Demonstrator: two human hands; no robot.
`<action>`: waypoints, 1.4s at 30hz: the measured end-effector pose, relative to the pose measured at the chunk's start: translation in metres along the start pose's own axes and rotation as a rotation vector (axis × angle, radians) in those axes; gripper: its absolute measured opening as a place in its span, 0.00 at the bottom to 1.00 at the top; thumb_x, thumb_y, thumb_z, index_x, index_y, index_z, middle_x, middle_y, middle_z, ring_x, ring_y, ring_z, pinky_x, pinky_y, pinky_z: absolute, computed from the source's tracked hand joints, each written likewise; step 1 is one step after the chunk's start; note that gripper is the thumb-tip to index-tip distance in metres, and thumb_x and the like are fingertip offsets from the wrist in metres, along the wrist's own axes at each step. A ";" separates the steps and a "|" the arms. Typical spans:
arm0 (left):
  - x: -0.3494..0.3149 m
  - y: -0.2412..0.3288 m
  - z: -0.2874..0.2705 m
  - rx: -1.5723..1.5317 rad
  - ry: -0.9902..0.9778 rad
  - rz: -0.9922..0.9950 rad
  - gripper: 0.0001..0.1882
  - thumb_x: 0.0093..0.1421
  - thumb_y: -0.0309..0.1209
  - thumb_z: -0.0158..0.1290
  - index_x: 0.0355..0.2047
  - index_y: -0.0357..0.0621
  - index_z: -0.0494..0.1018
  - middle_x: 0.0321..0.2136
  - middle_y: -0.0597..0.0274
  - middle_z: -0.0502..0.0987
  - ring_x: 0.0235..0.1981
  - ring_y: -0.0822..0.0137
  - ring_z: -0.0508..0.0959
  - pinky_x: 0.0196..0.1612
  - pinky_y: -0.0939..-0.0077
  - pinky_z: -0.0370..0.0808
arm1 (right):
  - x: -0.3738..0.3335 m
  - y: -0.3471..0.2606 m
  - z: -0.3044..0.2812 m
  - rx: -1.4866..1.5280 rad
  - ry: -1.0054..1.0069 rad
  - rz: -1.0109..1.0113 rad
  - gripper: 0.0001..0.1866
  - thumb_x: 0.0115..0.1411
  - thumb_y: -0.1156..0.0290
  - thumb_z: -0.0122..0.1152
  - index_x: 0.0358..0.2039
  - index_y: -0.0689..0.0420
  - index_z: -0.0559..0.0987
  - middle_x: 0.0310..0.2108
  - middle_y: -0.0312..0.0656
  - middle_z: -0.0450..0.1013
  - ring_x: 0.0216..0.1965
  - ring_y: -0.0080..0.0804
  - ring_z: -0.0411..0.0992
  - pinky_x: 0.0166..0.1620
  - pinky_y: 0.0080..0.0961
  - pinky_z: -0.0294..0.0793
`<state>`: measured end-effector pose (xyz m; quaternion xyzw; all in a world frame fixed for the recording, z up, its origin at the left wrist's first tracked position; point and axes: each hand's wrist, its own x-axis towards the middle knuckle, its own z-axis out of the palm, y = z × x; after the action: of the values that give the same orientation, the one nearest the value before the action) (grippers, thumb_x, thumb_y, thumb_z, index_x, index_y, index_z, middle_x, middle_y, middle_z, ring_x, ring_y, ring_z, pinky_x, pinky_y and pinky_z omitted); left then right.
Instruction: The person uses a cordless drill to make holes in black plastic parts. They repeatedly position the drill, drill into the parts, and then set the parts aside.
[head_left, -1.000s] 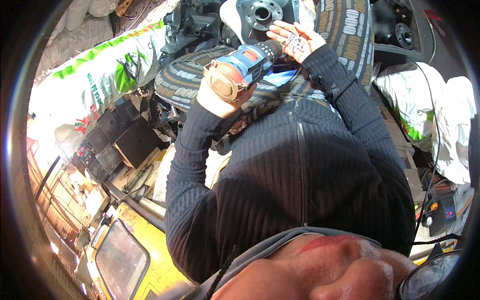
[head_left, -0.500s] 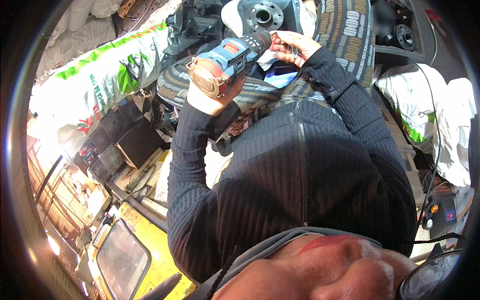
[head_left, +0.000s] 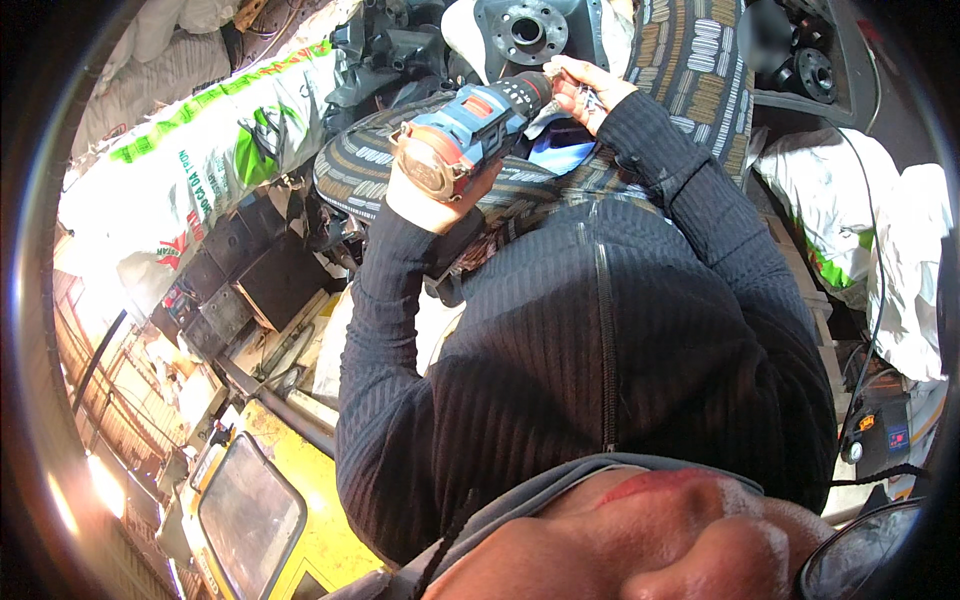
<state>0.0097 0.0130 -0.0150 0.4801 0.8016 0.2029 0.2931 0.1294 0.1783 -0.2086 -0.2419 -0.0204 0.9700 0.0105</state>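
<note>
My left hand (head_left: 432, 203) is closed around the handle of a blue and red cordless drill (head_left: 480, 120). The drill points up and to the right, away from my body. At its black chuck (head_left: 525, 93), the thumb and fingertips of my right hand (head_left: 598, 90) are pinched together by the front end. Small thin shiny metal pieces, screw-like, lie in that hand's curled fingers; their exact kind is too small to make out. Just beyond the chuck stands a black plastic part with a round hub (head_left: 526, 32) ringed by holes.
Patterned fabric (head_left: 690, 90) covers my lap. A white and green sack (head_left: 200, 160) lies at the left near black plastic parts (head_left: 385, 90). A grey crate (head_left: 845, 85) holds round black parts at the right, above white bags (head_left: 830, 200). A yellow machine (head_left: 265, 500) stands lower left.
The drill and my left hand have shifted slightly right and up. My right hand stays by the chuck, its fingers moved a little.
</note>
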 end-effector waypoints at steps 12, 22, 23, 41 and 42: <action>0.008 -0.010 0.000 0.332 -0.111 0.082 0.31 0.45 0.34 0.59 0.49 0.39 0.61 0.43 0.56 0.71 0.45 0.63 0.72 0.49 0.70 0.67 | 0.001 0.002 0.015 0.155 0.161 0.010 0.09 0.58 0.73 0.53 0.36 0.65 0.73 0.31 0.43 0.74 0.32 0.27 0.75 0.28 0.17 0.79; 0.013 0.002 -0.002 -0.197 -0.134 -0.153 0.39 0.39 0.33 0.64 0.52 0.42 0.59 0.44 0.55 0.70 0.43 0.66 0.73 0.47 0.76 0.69 | 0.014 0.005 0.006 0.161 0.155 0.095 0.10 0.58 0.71 0.54 0.35 0.65 0.74 0.29 0.39 0.74 0.29 0.24 0.74 0.29 0.17 0.77; 0.013 0.002 -0.003 -0.278 -0.137 -0.192 0.38 0.39 0.32 0.64 0.51 0.41 0.60 0.43 0.55 0.71 0.42 0.66 0.74 0.46 0.75 0.70 | 0.017 0.005 0.006 0.155 0.164 0.087 0.10 0.58 0.70 0.53 0.35 0.65 0.74 0.29 0.39 0.74 0.29 0.24 0.74 0.29 0.17 0.77; 0.076 -0.011 -0.006 0.423 -0.244 -0.235 0.25 0.41 0.39 0.62 0.39 0.42 0.71 0.34 0.53 0.75 0.37 0.57 0.75 0.44 0.66 0.69 | 0.041 0.024 -0.015 -0.739 0.511 -0.237 0.18 0.53 0.56 0.58 0.32 0.61 0.77 0.23 0.37 0.73 0.24 0.22 0.67 0.29 0.19 0.66; 0.079 -0.011 -0.010 0.386 -0.292 -0.263 0.29 0.39 0.40 0.62 0.41 0.38 0.69 0.34 0.51 0.75 0.35 0.56 0.76 0.41 0.68 0.71 | 0.044 0.023 -0.015 -0.814 0.503 -0.259 0.18 0.53 0.57 0.58 0.30 0.61 0.77 0.23 0.37 0.73 0.25 0.23 0.68 0.31 0.20 0.66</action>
<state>-0.0331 0.0772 -0.0363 0.4431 0.8301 -0.0649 0.3323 0.0971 0.1570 -0.2438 -0.4485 -0.4241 0.7857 0.0403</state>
